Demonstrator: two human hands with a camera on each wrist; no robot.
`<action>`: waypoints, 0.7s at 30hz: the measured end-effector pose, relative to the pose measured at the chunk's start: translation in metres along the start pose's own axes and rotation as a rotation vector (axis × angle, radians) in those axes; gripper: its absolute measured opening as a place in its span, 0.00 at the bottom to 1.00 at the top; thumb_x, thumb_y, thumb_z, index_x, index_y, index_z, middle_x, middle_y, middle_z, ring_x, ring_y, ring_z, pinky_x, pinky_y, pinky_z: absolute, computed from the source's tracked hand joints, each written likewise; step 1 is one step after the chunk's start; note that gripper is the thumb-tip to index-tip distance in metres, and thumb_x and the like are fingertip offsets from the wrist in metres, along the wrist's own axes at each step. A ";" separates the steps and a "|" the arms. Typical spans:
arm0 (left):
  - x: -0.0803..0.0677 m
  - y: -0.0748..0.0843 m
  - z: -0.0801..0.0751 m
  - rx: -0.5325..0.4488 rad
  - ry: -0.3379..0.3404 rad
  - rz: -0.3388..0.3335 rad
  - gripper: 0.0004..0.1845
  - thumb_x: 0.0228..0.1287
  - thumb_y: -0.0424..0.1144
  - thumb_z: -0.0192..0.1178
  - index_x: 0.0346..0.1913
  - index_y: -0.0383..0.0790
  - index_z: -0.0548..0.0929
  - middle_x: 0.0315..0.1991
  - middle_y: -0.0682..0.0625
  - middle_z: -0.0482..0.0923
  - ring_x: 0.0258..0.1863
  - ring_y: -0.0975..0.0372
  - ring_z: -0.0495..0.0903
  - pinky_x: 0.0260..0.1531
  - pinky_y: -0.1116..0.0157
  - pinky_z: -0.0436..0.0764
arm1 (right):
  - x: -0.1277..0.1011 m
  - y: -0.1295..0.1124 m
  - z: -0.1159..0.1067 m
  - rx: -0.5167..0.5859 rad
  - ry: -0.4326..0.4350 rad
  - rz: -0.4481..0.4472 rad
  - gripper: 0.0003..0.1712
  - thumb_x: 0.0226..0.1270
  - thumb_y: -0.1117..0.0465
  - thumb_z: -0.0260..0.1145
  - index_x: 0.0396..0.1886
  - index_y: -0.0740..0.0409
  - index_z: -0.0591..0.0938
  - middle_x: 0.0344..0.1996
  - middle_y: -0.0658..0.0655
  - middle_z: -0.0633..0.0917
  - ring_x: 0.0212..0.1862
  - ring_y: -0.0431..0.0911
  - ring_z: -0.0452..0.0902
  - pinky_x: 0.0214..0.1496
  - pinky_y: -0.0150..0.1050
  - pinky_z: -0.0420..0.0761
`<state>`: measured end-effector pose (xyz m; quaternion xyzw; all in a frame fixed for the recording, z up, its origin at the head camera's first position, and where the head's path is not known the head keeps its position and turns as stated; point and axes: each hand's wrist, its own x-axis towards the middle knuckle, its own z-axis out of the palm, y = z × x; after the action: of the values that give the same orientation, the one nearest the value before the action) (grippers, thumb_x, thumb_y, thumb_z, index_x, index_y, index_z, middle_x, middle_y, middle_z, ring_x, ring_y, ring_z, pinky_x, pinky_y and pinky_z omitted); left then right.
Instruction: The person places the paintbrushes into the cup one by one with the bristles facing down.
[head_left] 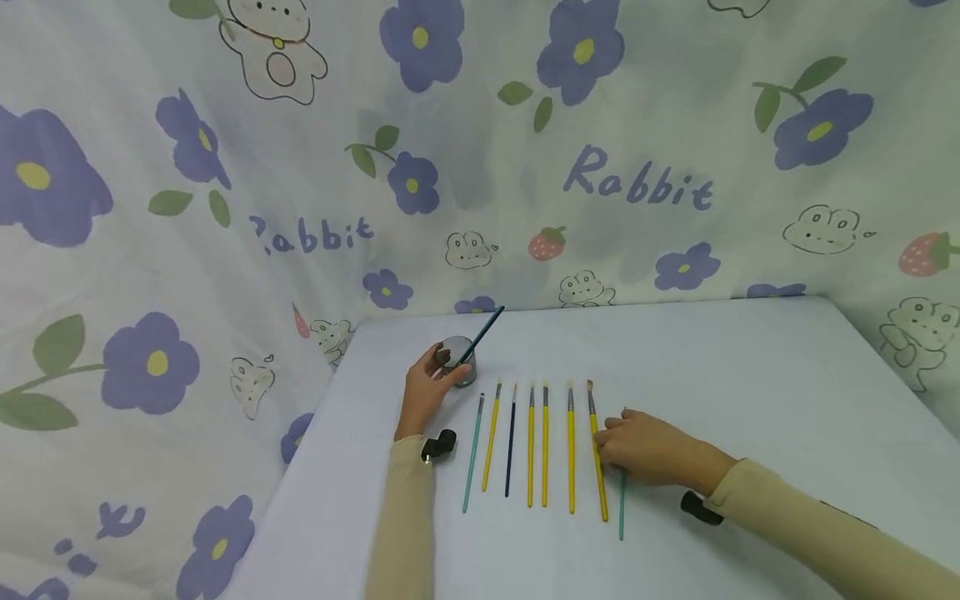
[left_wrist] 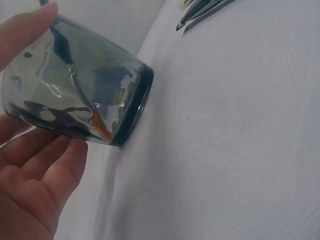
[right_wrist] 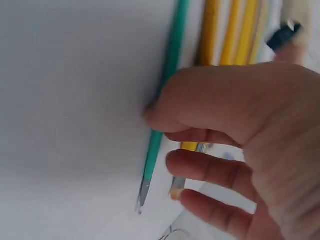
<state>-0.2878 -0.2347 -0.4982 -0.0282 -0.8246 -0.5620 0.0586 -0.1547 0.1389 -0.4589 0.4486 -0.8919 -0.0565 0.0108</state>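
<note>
Left hand point(head_left: 424, 392) grips the smoky glass tumbler point(head_left: 457, 361); right hand point(head_left: 643, 448) — beyond the brush row — pinches the slim green-handled paintbrush point(head_left: 622, 510).

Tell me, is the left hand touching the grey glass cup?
Touching: the left wrist view shows the left hand with fingers against the grey glass cup.

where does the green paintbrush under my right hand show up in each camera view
Head: green paintbrush pokes out below the right hand, right end of the row.
Left wrist: not in view.
Right wrist: it runs top to bottom, left of the fingers.
Shared landmark: the yellow brush beside it.
</note>
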 end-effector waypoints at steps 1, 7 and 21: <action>0.001 0.000 -0.002 -0.001 0.004 0.005 0.50 0.55 0.56 0.78 0.78 0.43 0.67 0.71 0.39 0.76 0.74 0.47 0.72 0.73 0.53 0.76 | 0.002 -0.001 -0.001 -0.044 -0.004 -0.020 0.08 0.59 0.62 0.78 0.32 0.41 0.90 0.33 0.40 0.86 0.32 0.39 0.69 0.40 0.36 0.79; 0.001 -0.003 -0.002 -0.012 -0.014 0.006 0.50 0.56 0.54 0.78 0.78 0.41 0.67 0.71 0.37 0.76 0.74 0.47 0.73 0.72 0.53 0.76 | -0.003 0.000 0.001 -0.138 0.016 -0.070 0.06 0.61 0.58 0.78 0.33 0.41 0.88 0.31 0.39 0.85 0.30 0.38 0.68 0.35 0.31 0.72; -0.001 0.000 0.000 0.002 0.011 0.005 0.50 0.56 0.54 0.79 0.78 0.41 0.67 0.70 0.38 0.76 0.73 0.47 0.73 0.72 0.53 0.77 | -0.009 0.021 -0.014 0.041 0.291 -0.035 0.13 0.55 0.66 0.79 0.34 0.46 0.86 0.32 0.41 0.84 0.34 0.36 0.74 0.39 0.31 0.83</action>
<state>-0.2866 -0.2350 -0.4987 -0.0274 -0.8248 -0.5611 0.0646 -0.1651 0.1576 -0.4428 0.4678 -0.8739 0.0272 0.1297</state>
